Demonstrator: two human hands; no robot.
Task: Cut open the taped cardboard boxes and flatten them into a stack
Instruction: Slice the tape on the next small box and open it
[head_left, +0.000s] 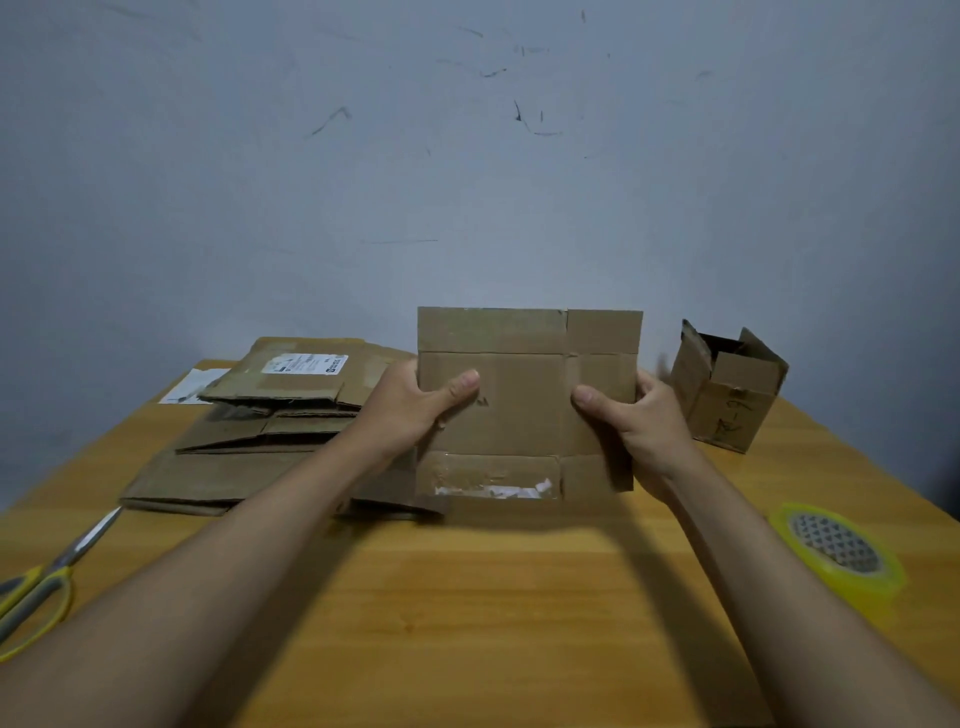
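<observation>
A flattened brown cardboard box (524, 410) is held upright above the middle of the table, its flat face toward me, with tape remains on its lower flap. My left hand (410, 405) grips its left edge, thumb on the front. My right hand (641, 421) grips its right edge the same way. A stack of flattened boxes (260, 441) lies on the table to the left, the top one bearing a white label. A small cardboard box (727, 389) with open top flaps stands at the back right.
Scissors (47, 577) with yellow-grey handles lie at the left table edge. A roll of yellow tape (841, 556) sits at the right. A white paper (192, 384) lies behind the stack. The wooden table (493, 597) meets a grey wall behind.
</observation>
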